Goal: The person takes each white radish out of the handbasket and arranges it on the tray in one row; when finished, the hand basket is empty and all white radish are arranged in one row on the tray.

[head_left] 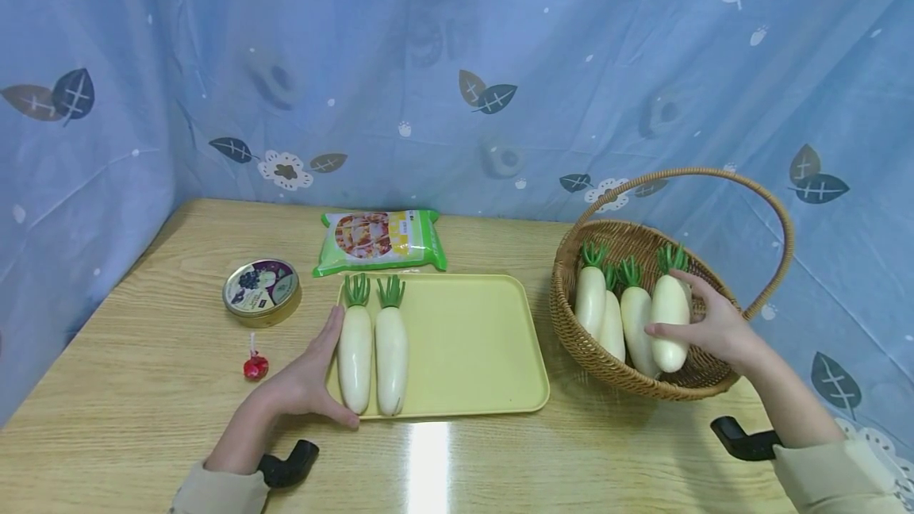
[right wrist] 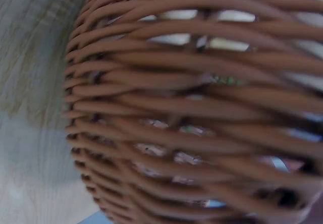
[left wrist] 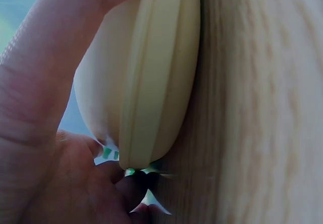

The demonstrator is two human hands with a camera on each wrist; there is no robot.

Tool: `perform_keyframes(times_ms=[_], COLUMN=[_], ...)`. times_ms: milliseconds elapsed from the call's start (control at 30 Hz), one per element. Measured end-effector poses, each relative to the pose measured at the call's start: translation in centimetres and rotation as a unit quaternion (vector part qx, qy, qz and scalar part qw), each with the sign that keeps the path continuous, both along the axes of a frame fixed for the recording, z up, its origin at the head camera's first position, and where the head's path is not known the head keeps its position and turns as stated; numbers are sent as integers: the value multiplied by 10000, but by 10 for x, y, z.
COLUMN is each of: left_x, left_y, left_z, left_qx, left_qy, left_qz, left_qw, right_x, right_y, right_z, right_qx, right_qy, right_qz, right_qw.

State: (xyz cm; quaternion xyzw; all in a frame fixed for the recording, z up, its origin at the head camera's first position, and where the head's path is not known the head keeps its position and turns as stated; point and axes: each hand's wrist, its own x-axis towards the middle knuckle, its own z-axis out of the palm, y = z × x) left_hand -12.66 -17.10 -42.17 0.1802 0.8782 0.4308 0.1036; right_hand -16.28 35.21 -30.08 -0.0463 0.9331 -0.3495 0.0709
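Observation:
My left hand [head_left: 307,379] holds the left end of a yellow tray [head_left: 471,339], thumb at the front corner and fingers along the side. In the left wrist view the tray's rim [left wrist: 151,82] stands between thumb and fingers. Two white radishes [head_left: 355,359] with green tops lie side by side at the tray's left. At the right, my right hand [head_left: 714,331] grips a white radish [head_left: 671,316] inside a wicker basket [head_left: 607,363], thumb on its near side. Several other radishes [head_left: 590,300] lean beside it. The basket's weave [right wrist: 192,103] hides this hand in the right wrist view.
A green-and-white food packet [head_left: 382,240] lies behind the tray. To the left are a round tin [head_left: 261,292] and a small red object [head_left: 255,366] with a pale stem. The basket's tall handle [head_left: 781,220] arches over its opening. A blue patterned curtain [head_left: 400,46] hangs behind the table.

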Motion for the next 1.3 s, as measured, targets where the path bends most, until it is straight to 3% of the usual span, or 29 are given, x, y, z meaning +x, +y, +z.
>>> perform_keyframes(times_ms=[767, 1300], left_x=[1, -1], left_y=[1, 1], left_z=[3, -1], left_qx=[71, -63], left_qy=[-82, -118], left_qz=[3, 57], left_qw=[9999, 9999], right_x=[10, 28], right_y=[-29, -76], right_z=[29, 35], right_qx=[-681, -1096], right_qy=[475, 452], right_qz=[-367, 297], right_qw=[9959, 9925])
